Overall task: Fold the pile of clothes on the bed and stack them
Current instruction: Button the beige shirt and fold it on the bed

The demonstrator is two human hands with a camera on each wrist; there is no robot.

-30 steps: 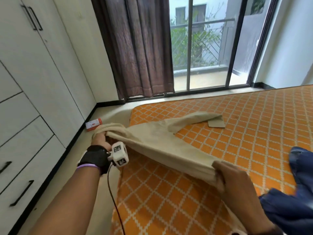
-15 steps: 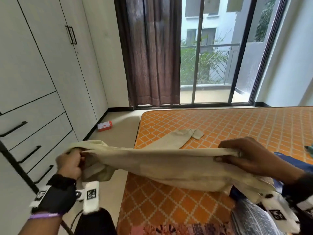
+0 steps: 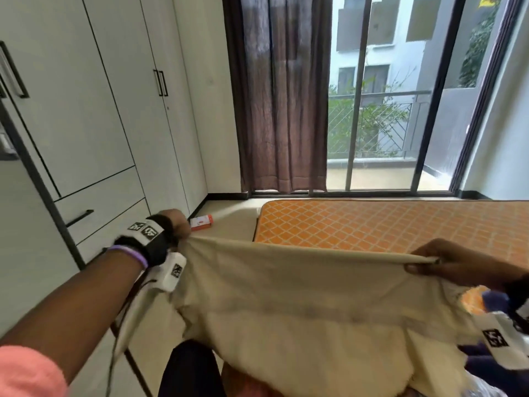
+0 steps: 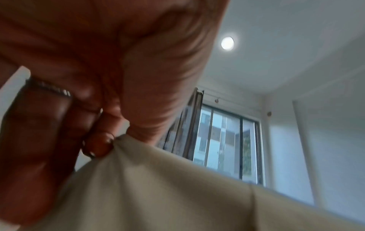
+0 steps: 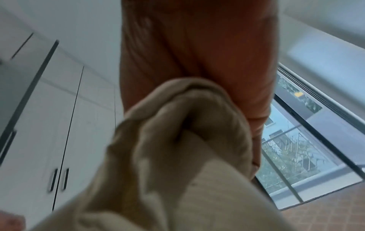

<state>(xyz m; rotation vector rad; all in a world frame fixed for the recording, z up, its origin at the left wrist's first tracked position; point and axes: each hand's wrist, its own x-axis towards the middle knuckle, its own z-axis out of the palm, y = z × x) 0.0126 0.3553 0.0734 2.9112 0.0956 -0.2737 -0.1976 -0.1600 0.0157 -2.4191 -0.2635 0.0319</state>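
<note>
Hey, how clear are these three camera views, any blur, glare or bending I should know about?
Head view: daylight from the window; wardrobe lines bow from wide-angle distortion; the beige cloth garment is soft, mildly motion-blurred. Left wrist view: left hand close and out of focus; round ceiling light flares. Right wrist view: heavily blurred overall; right hand and garment fill the frame.

Beige garment (image 3: 300, 310): lower part cut off by frame edge, hides near bed (image 3: 372, 224); dark clothes (image 3: 486, 359) mostly covered.

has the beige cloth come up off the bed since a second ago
Yes. The beige cloth lay partly on the orange bed; now it hangs lifted between the left hand and right hand.
</note>
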